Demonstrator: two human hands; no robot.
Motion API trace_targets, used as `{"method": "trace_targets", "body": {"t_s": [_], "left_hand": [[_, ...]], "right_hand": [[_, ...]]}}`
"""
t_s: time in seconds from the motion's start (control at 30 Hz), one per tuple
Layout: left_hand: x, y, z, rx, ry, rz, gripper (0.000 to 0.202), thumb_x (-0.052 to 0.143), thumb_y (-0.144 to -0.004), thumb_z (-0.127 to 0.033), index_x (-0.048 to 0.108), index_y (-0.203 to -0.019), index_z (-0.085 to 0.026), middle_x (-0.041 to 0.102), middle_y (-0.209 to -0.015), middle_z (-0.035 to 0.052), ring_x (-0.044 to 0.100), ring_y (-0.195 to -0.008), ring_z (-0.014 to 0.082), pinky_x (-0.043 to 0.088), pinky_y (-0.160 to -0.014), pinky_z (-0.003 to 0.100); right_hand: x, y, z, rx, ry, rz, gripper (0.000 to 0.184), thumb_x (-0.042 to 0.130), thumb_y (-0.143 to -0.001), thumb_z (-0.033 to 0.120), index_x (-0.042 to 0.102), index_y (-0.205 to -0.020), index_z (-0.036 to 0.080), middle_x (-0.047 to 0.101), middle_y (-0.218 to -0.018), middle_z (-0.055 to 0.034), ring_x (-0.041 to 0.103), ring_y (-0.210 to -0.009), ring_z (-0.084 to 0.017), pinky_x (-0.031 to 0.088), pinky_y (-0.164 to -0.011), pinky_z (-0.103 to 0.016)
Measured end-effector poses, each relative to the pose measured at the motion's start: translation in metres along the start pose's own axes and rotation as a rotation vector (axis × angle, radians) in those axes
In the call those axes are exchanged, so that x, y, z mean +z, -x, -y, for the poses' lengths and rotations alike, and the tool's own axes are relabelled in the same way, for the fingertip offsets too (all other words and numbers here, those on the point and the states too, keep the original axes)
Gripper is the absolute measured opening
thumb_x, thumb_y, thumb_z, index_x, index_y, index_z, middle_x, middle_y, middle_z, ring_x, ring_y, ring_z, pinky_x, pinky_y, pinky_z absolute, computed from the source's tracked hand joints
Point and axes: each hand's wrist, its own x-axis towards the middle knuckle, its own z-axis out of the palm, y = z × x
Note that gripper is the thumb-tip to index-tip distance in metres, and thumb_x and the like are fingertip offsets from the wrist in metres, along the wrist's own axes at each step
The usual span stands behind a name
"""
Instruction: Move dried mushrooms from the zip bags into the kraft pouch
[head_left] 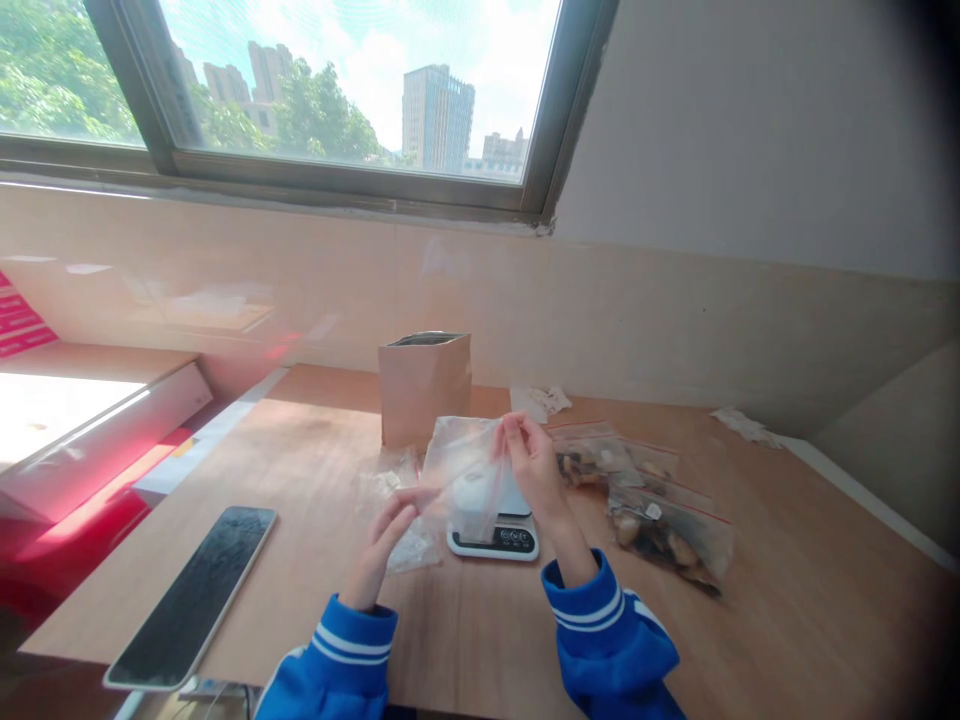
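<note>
A clear plastic zip bag [459,455] is held up in front of me, above a white digital scale [459,546]. My right hand [531,462] pinches the bag's upper right edge between thumb and fingers. On the lower left side, my left hand [391,525] grips the bag, its fingertips partly blurred against the plastic. Nothing shows inside the bag. It covers much of the scale's plate, while the dark button panel [514,540] shows below. More clear plastic bags [412,550] lie on the table beside the scale, close to my left hand.
Behind the scale stands an open brown paper bag [425,390]. Several filled zip bags with dark and tan dried pieces [667,540] lie at right. A large phone or tablet [196,595] rests at the table's left edge. Crumpled white paper [551,400] lies by the wall.
</note>
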Motion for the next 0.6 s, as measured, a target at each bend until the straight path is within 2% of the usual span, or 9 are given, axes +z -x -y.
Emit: {"method": "trace_targets", "body": {"t_s": [0.1, 0.2, 0.3, 0.37, 0.43, 0.5, 0.57, 0.6], "left_hand": [[0.004, -0.005, -0.016, -0.005, 0.034, -0.103, 0.042, 0.058, -0.081, -0.045, 0.068, -0.108, -0.015, 0.065, -0.118, 0.0110, 0.056, -0.114, 0.0254, 0.041, -0.099, 0.035], [0.015, -0.012, -0.033, -0.040, 0.049, -0.175, 0.035, 0.064, -0.077, -0.041, 0.071, -0.096, -0.013, 0.070, -0.097, 0.0099, 0.064, -0.091, 0.0221, 0.050, -0.077, 0.029], [0.023, -0.015, -0.046, -0.025, -0.032, -0.222, 0.026, 0.070, -0.071, -0.037, 0.069, -0.080, -0.012, 0.066, -0.072, 0.0043, 0.060, -0.062, 0.0139, 0.044, -0.051, 0.021], [0.024, -0.014, -0.051, 0.053, -0.072, -0.324, 0.024, 0.072, -0.069, -0.035, 0.065, -0.077, -0.014, 0.060, -0.066, 0.0001, 0.053, -0.053, 0.0094, 0.038, -0.043, 0.019], [0.021, -0.013, -0.052, 0.144, -0.087, -0.411, 0.024, 0.074, -0.066, -0.033, 0.061, -0.076, -0.016, 0.056, -0.066, -0.0029, 0.046, -0.048, 0.0063, 0.035, -0.039, 0.018], [0.016, -0.010, -0.051, 0.222, -0.085, -0.461, 0.026, 0.076, -0.064, -0.031, 0.060, -0.079, -0.017, 0.057, -0.074, -0.0031, 0.046, -0.051, 0.0053, 0.037, -0.041, 0.017], [0.011, -0.007, -0.046, 0.234, -0.066, -0.486, 0.031, 0.075, -0.066, -0.032, 0.061, -0.091, -0.019, 0.061, -0.092, 0.0001, 0.055, -0.065, 0.0076, 0.045, -0.051, 0.017], [0.009, -0.005, -0.042, 0.195, -0.046, -0.478, 0.036, 0.073, -0.068, -0.034, 0.062, -0.099, -0.021, 0.062, -0.101, 0.0021, 0.059, -0.076, 0.0099, 0.048, -0.058, 0.017]], "right_hand": [[0.006, 0.009, 0.011, 0.000, -0.011, 0.097, 0.033, 0.036, -0.094, 0.045, 0.046, -0.074, 0.022, 0.050, -0.058, 0.0034, 0.049, -0.056, -0.012, 0.040, -0.060, -0.024], [0.015, 0.018, 0.015, 0.021, 0.036, 0.202, 0.034, 0.034, -0.095, 0.046, 0.046, -0.074, 0.022, 0.046, -0.054, 0.0046, 0.045, -0.051, -0.011, 0.037, -0.054, -0.022], [0.024, 0.024, 0.009, 0.043, 0.146, 0.176, 0.031, 0.034, -0.094, 0.045, 0.049, -0.078, 0.022, 0.041, -0.052, 0.0059, 0.042, -0.047, -0.011, 0.031, -0.049, -0.021], [0.028, 0.026, 0.003, 0.055, 0.200, 0.125, 0.028, 0.035, -0.094, 0.042, 0.051, -0.080, 0.022, 0.041, -0.052, 0.0058, 0.042, -0.047, -0.011, 0.029, -0.049, -0.021], [0.031, 0.026, -0.001, 0.055, 0.212, 0.102, 0.026, 0.035, -0.094, 0.038, 0.052, -0.081, 0.022, 0.041, -0.052, 0.0058, 0.041, -0.046, -0.011, 0.028, -0.049, -0.021], [0.034, 0.026, -0.003, 0.039, 0.207, 0.093, 0.025, 0.035, -0.093, 0.035, 0.053, -0.081, 0.022, 0.040, -0.052, 0.0059, 0.040, -0.045, -0.011, 0.028, -0.049, -0.021], [0.035, 0.027, -0.004, 0.031, 0.189, 0.065, 0.025, 0.035, -0.093, 0.035, 0.053, -0.081, 0.022, 0.039, -0.052, 0.0061, 0.039, -0.045, -0.011, 0.028, -0.048, -0.021], [0.035, 0.027, -0.005, 0.035, 0.174, 0.041, 0.026, 0.035, -0.093, 0.037, 0.053, -0.081, 0.022, 0.038, -0.051, 0.0062, 0.038, -0.044, -0.011, 0.028, -0.048, -0.021]]}}
